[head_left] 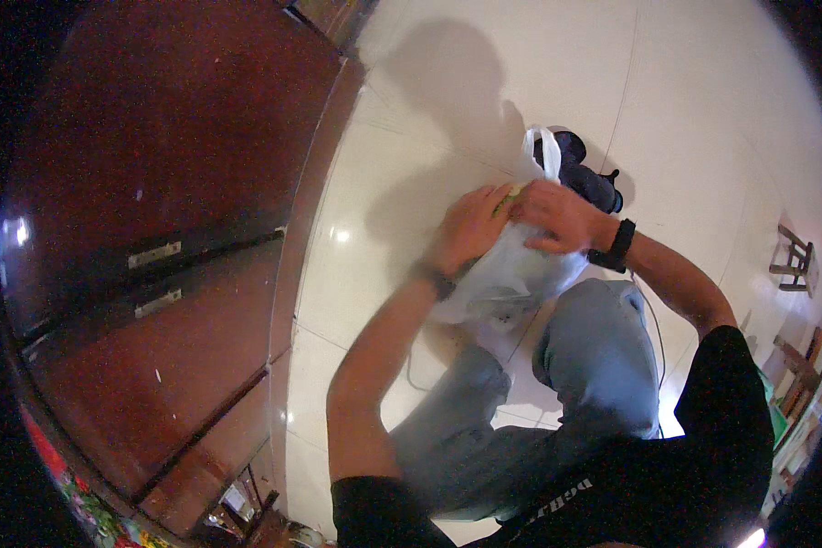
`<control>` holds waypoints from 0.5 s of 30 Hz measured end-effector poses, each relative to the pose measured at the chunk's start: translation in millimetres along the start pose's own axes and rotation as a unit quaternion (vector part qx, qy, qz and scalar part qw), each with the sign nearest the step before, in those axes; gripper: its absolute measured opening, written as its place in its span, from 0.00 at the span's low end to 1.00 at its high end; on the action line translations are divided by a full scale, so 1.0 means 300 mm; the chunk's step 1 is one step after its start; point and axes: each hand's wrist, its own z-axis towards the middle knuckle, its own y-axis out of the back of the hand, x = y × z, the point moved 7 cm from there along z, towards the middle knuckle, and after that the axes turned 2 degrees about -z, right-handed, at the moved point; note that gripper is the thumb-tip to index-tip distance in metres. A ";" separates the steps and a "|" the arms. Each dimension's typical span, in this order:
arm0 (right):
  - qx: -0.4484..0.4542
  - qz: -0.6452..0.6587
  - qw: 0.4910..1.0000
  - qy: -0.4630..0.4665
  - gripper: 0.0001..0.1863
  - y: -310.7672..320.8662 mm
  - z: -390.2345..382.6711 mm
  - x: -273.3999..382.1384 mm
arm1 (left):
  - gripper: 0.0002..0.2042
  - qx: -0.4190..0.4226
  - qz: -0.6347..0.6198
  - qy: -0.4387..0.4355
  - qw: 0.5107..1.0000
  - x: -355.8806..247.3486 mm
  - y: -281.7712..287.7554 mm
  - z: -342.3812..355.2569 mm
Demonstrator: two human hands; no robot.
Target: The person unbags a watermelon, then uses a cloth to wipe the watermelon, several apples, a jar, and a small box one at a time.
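Note:
A white, partly see-through plastic bag (pixel 511 274) stands on the floor between my knees, one handle loop sticking up at its far side. Over its mouth, my left hand (pixel 470 226) and my right hand (pixel 562 217) meet with curled fingers. Between their fingertips shows a small piece of something green and yellowish (pixel 503 205); its kind is hidden by the fingers. My left hand is closed at its left side, my right hand closed at its right. What lies inside the bag is mostly hidden.
Just beyond the bag lies a black, rounded object (pixel 586 183) with knob-like ends. A dark red-brown cabinet (pixel 173 137) fills the left. Far right, a small wooden stool (pixel 795 260) stands on the pale tiled floor (pixel 694 119). A thin cable (pixel 659 333) runs beside my right knee.

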 end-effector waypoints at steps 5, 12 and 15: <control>0.122 0.128 0.969 -0.171 0.42 0.052 -0.158 -0.172 | 0.16 -0.069 -0.071 -0.008 0.995 -0.063 0.051 0.010; 0.181 0.140 0.955 -0.189 0.55 0.052 -0.224 -0.185 | 0.18 -0.044 -0.063 0.021 0.997 -0.057 0.061 0.026; 0.191 0.140 0.947 -0.215 0.53 0.054 -0.220 -0.184 | 0.17 -0.013 -0.050 0.024 0.998 -0.081 0.069 0.037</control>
